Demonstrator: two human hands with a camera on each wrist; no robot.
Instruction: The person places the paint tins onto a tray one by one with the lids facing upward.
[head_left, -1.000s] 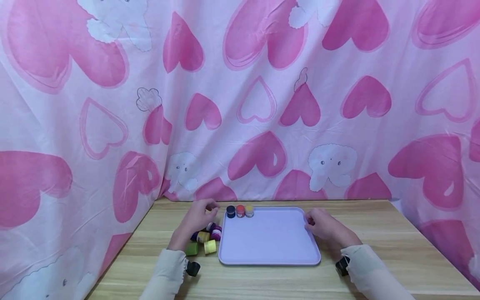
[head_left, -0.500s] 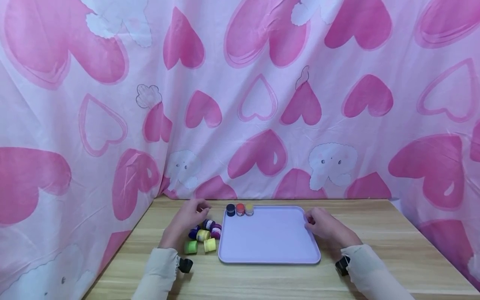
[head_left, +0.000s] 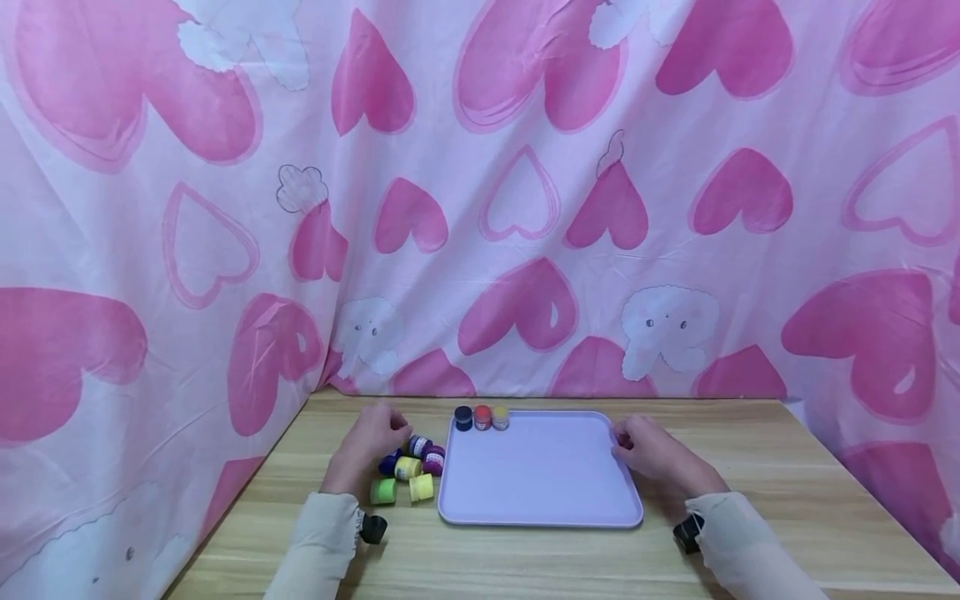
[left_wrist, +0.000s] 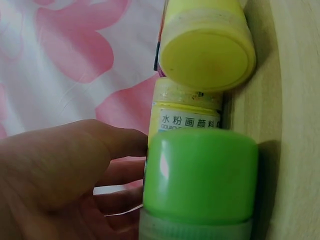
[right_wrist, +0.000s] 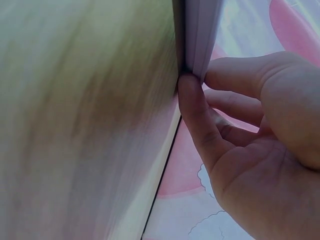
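Observation:
My left hand (head_left: pixel 372 437) is over the back of a group of small paint jars, thumb and fingers lowered beside the purple jar (head_left: pixel 420 446). In the left wrist view its fingertips are hidden behind the green jar (left_wrist: pixel 200 175) and the labelled yellow jar (left_wrist: pixel 187 110), so I cannot tell whether they grip one. My right hand (head_left: pixel 645 446) pinches the right rim of the lilac tray (head_left: pixel 540 479), thumb on one face and a finger on the other in the right wrist view. Black, red and yellow-ochre jars (head_left: pixel 500 418) stand in a row at the tray's far left corner.
Magenta (head_left: pixel 433 460) and dark blue (head_left: pixel 389 462) jars lie left of the tray, with a pale yellow jar (head_left: pixel 422 487) nearer the front. A wooden table (head_left: pixel 510 562) carries everything. Heart-patterned pink cloth (head_left: pixel 517 200) hangs behind and at the left.
My left hand moved left from the tray's far left corner, then lowered towards the loose jars. The right hand stayed on the tray rim, and the three jars on the tray stayed put.

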